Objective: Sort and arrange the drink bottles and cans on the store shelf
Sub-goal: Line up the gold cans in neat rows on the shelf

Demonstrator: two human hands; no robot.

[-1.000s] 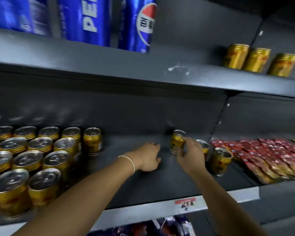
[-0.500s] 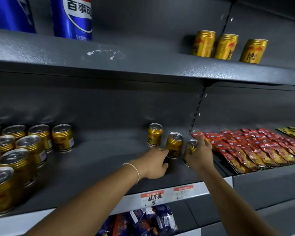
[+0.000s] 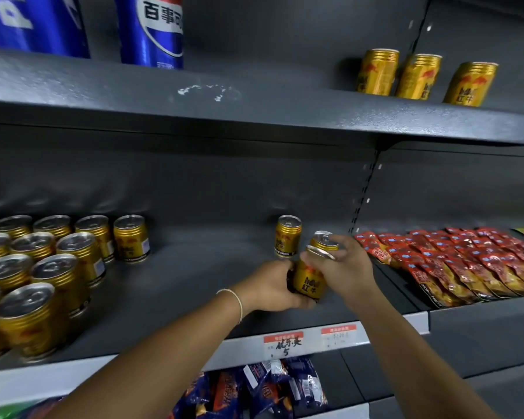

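Middle shelf: our left grip clasps one gold Red Bull can, our right grip a second can; cans now touching, earlier apart.

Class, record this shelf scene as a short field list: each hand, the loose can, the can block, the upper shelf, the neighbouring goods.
Left hand: grips front gold can low on its body
Right hand: grips rear gold can, mostly hidden
Lone can: upright, just behind the hands
Can block: rows of upright gold cans, at the left
Upper shelf: three gold cans right, blue cola cans left
Neighbouring goods: red snack packets, to the right
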